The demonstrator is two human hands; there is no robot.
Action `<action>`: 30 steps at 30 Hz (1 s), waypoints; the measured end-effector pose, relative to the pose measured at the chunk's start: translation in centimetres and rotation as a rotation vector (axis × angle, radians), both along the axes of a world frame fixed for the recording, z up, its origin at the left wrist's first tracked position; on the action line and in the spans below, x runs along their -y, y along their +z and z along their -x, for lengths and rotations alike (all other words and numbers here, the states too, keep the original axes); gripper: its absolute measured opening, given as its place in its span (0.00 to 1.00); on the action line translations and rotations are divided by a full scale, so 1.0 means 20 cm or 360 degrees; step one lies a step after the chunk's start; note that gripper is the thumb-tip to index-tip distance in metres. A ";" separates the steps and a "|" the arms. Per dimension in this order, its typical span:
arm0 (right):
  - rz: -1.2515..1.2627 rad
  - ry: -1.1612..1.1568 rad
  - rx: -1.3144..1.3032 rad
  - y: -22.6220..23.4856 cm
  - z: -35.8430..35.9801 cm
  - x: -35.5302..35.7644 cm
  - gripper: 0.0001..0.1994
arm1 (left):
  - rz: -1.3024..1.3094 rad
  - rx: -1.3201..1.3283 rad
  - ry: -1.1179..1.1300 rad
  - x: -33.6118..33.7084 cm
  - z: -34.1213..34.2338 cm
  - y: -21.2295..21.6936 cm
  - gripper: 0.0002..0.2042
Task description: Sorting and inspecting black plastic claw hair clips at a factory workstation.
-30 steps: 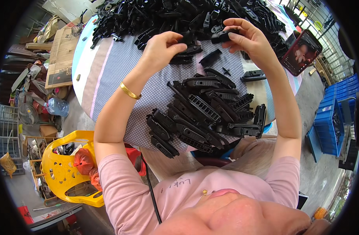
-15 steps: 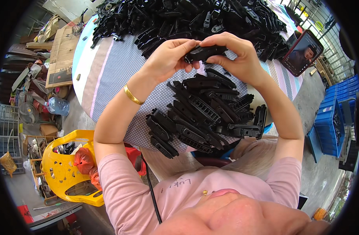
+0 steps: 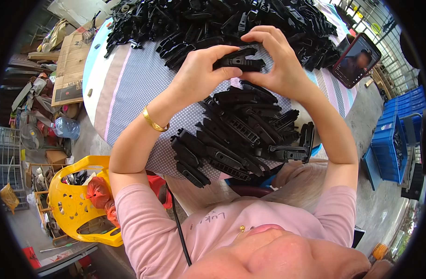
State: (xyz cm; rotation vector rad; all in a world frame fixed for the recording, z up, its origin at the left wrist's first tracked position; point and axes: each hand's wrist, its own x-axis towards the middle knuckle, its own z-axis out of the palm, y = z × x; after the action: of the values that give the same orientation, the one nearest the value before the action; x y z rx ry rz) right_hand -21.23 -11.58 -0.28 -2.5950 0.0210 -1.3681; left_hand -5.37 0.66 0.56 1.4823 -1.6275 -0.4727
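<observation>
Over the table, my left hand (image 3: 197,72) grips a black plastic part (image 3: 244,62) between its thumb and fingers. The part is long and narrow, with a lighter ridged patch on the side that shows. My right hand (image 3: 286,65) curves around the part's right end, fingers raised and spread away from the thumb. Its thumb tip is close beneath the part; whether it touches cannot be made out. Just below both hands lies a smaller heap of similar black plastic parts (image 3: 236,132), some with ladder-like slots.
A large pile of black parts (image 3: 199,23) covers the far side of the cloth-covered table (image 3: 143,79). A phone (image 3: 357,60) showing a video leans at the right. Blue crates (image 3: 389,144) stand on the floor at right, a yellow plastic chair (image 3: 66,200) at left.
My right hand's fingers have lifted off the part and spread apart. The part has turned to show a ridged face, and my left hand has shifted its hold along it.
</observation>
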 end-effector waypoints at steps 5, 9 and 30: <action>-0.0305 0.0189 -0.0556 -0.04 0.03 0.06 0.24 | 0.0224 0.0625 -0.0020 0.01 0.01 -0.03 0.20; -0.0118 0.0091 -0.0516 -0.02 0.03 0.05 0.21 | 0.0265 0.0635 -0.0002 0.01 0.01 -0.03 0.20; -0.0105 0.0183 -0.0787 -0.12 -0.02 0.14 0.14 | -0.0159 -0.0058 -0.0201 0.11 -0.17 0.01 0.11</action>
State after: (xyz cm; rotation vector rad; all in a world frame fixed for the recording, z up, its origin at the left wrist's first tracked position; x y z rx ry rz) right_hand -20.88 -14.32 -2.68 -2.7564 -0.0075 -0.6520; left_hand -1.95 -1.51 0.82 1.4403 -1.6961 -0.6566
